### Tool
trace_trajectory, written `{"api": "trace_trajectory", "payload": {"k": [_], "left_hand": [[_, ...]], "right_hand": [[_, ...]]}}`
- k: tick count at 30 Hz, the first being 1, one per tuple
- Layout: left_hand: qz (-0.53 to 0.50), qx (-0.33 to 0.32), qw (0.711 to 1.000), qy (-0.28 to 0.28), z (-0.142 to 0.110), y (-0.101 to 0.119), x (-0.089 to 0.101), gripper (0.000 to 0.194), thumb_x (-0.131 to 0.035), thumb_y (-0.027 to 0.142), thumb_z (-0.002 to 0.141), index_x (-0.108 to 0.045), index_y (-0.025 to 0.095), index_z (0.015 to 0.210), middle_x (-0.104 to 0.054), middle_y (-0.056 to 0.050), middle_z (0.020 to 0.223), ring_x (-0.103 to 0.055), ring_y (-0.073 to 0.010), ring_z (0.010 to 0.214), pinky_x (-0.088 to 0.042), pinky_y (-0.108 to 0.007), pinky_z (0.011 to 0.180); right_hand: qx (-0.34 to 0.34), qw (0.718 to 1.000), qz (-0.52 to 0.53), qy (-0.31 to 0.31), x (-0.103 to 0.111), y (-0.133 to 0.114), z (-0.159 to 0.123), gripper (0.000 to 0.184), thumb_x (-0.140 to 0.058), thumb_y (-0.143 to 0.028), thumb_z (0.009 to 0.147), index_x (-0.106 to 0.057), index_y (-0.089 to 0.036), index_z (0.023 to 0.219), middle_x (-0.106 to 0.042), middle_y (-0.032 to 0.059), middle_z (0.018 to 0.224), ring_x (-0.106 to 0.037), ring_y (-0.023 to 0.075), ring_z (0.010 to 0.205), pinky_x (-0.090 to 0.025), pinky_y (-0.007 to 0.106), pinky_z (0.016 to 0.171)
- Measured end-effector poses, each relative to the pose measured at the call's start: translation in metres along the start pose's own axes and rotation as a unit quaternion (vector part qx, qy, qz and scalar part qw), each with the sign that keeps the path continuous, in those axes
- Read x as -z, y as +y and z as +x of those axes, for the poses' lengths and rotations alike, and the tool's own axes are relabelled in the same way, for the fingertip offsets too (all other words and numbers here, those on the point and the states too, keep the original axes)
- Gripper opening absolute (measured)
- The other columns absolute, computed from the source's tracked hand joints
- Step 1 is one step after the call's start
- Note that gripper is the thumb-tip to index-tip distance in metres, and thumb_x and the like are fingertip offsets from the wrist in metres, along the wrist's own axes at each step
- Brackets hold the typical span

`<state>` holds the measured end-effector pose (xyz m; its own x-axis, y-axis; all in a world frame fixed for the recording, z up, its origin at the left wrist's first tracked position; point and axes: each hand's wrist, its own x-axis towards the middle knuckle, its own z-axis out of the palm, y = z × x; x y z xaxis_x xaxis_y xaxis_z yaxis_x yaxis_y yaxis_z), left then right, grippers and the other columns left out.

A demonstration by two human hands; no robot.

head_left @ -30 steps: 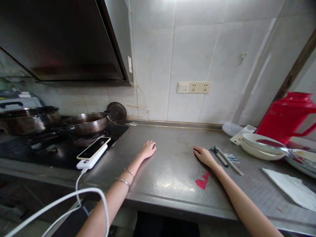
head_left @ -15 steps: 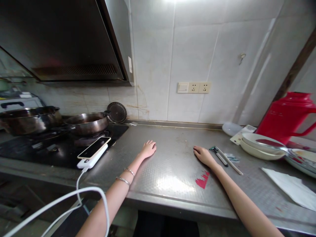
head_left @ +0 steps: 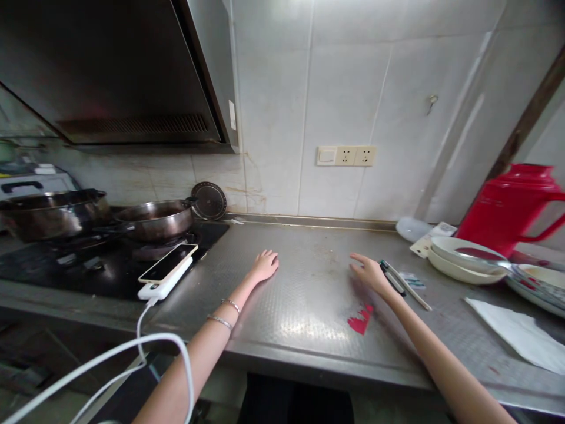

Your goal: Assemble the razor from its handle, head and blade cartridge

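My left hand (head_left: 263, 266) lies on the steel counter (head_left: 304, 277) with its fingers stretched out and nothing in it. My right hand (head_left: 369, 272) is over the right part of the counter, fingers apart and holding nothing; whether it touches the surface I cannot tell. Close to its right side lie a dark utility knife or razor-like tool (head_left: 392, 278) and a thin pale stick (head_left: 414, 290). A small teal-and-white packet (head_left: 413, 281) rests just beyond them. Nearer me, below the right hand, is a jagged piece of red paper (head_left: 360, 319).
At left, two metal pots (head_left: 154, 221) stand on the black stove (head_left: 26, 262). A phone (head_left: 168, 263) rests on a white power bank (head_left: 163, 287) with a white cable (head_left: 140, 330). At right are stacked bowls (head_left: 463, 271), a red thermos (head_left: 507, 206) and a white tissue (head_left: 514, 333).
My right hand has shifted slightly right and turned, its fingers now spread and nearer the dark tool. My left hand has stayed where it was.
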<state>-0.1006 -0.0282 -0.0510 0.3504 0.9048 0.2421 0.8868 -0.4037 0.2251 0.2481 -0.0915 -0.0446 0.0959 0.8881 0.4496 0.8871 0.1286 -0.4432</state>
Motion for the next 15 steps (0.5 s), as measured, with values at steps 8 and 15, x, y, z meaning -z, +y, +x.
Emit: {"api": "trace_trajectory", "payload": {"k": [8,15], "left_hand": [[-0.078,0.015,0.996,0.032,0.009,0.001,0.006,0.033,-0.036,0.028,0.087,-0.062,0.018,0.105,-0.061,-0.007,0.118,-0.05,-0.0217,0.114,-0.033,-0.037,0.1],[-0.19,-0.006,0.981,0.048,0.018,0.03,0.013,0.029,-0.04,0.022,0.083,-0.068,0.016,0.088,-0.069,-0.007,0.099,-0.061,-0.0177,0.095,-0.043,-0.027,0.086]], "right_hand": [[-0.102,0.99,-0.074,0.067,0.082,0.034,-0.02,0.036,-0.049,-0.018,0.071,-0.068,-0.01,0.101,-0.07,0.0123,0.096,-0.065,0.0235,0.088,-0.047,0.027,0.078],[-0.13,0.981,-0.144,-0.028,0.099,0.06,-0.041,0.031,-0.053,-0.021,0.071,-0.071,-0.011,0.094,-0.071,0.0124,0.084,-0.065,0.0239,0.08,-0.045,0.025,0.066]]}}
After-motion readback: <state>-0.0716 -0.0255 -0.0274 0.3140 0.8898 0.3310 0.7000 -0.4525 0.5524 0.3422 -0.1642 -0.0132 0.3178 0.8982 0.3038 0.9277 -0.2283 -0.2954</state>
